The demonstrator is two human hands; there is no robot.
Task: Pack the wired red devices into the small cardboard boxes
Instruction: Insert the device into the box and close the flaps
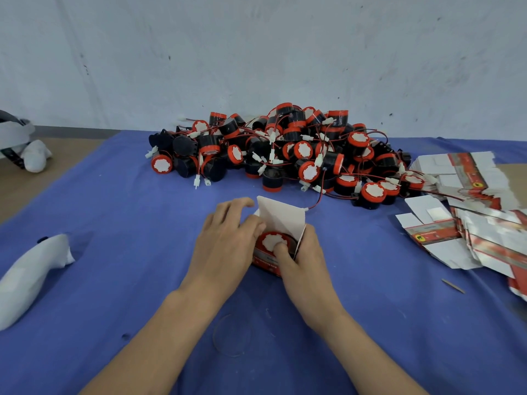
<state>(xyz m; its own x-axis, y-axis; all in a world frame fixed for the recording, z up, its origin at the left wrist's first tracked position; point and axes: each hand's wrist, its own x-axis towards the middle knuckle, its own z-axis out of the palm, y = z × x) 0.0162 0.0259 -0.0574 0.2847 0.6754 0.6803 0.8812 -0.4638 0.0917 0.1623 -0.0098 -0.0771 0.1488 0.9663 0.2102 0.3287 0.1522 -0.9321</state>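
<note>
Currently the left hand (228, 238) grips the box (278, 240) wall, and the right hand (305, 258) thumbs 1 device (275, 241) into its mouth. Risk: the wire (315, 203) trails beyond the flap; closing now can pinch it, or snag the pile (285, 146) ahead.

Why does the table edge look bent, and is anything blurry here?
Head view: wide-angle lens bows the blue cloth and its edges; lighting is soft and even, shadows faint; the hands, left and right, and the flat boxes at the right look slightly smeared.
</note>
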